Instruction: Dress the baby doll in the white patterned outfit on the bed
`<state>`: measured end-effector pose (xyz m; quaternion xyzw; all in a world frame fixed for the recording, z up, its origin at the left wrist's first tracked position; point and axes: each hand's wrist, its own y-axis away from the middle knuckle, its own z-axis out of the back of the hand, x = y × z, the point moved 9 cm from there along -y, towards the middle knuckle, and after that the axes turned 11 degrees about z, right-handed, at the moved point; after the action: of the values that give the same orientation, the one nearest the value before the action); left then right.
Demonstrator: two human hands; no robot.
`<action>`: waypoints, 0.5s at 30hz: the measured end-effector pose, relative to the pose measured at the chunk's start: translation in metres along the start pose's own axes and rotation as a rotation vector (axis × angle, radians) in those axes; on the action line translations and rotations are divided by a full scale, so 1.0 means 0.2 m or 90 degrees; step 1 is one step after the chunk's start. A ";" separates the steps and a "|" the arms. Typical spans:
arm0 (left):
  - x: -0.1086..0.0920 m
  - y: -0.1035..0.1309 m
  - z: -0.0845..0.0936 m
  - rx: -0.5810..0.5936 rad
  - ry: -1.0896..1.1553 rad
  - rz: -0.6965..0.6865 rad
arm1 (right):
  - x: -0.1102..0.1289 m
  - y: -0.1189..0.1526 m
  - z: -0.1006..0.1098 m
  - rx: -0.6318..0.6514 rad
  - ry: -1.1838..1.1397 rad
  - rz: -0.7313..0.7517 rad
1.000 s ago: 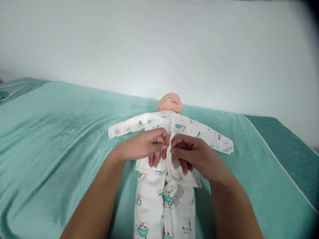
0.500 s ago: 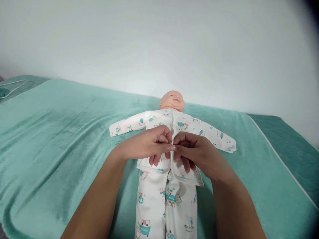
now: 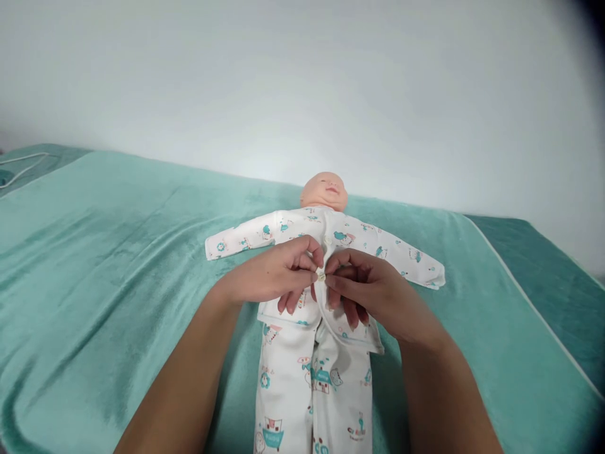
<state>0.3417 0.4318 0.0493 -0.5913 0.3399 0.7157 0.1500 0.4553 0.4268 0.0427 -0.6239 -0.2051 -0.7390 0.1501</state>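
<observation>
A doll with a bare head (image 3: 324,191) lies on its back, arms spread, in a white printed shirt (image 3: 347,239) and matching trousers (image 3: 288,384). At the middle of the shirt front, my left hand (image 3: 288,271) pinches the edge between thumb and forefinger. From the other side my right hand (image 3: 362,280) pinches the same front opening, its fingertips nearly meeting those of the left. A small pale button (image 3: 321,277) shows between the two thumbs. Both hands hide part of the shirt's belly.
A light green plush blanket (image 3: 118,252) with soft folds lies under the doll. Darker green cloth (image 3: 534,265) shows at the right, and a white cord (image 3: 28,165) lies at the far left. A pale wall (image 3: 283,82) stands behind.
My thumbs have drawn slightly apart, and the button now shows between them. The raised edge of the shirt front sits lower. The view has shifted slightly.
</observation>
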 end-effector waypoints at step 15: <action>0.00 0.00 -0.01 0.046 0.055 -0.028 | 0.01 0.00 -0.01 0.012 -0.018 0.018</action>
<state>0.3431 0.4314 0.0492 -0.6230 0.3587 0.6735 0.1723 0.4525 0.4262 0.0448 -0.6358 -0.2055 -0.7258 0.1635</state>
